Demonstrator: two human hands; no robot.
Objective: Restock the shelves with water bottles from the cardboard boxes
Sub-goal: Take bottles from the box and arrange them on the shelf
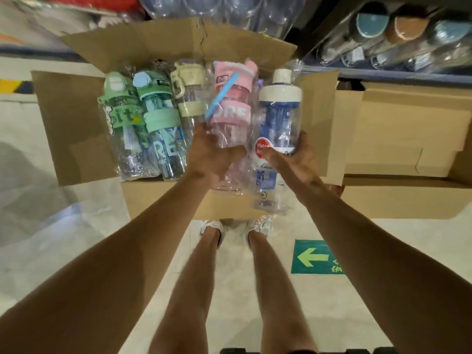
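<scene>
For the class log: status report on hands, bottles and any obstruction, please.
Left hand grips pink bottle; right hand grips blue bottle. Three more lie in open cardboard box. Nothing blocking.

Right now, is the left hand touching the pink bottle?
Touching. The head view shows the left hand curled round the lower part of the bagged pink bottle, fingers against its plastic wrap.

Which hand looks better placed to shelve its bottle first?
Probably the right hand: it grips the blue bottle with the white cap, nearest the shelf of bottles at upper right. The left hand holds the pink bottle farther away.
</scene>
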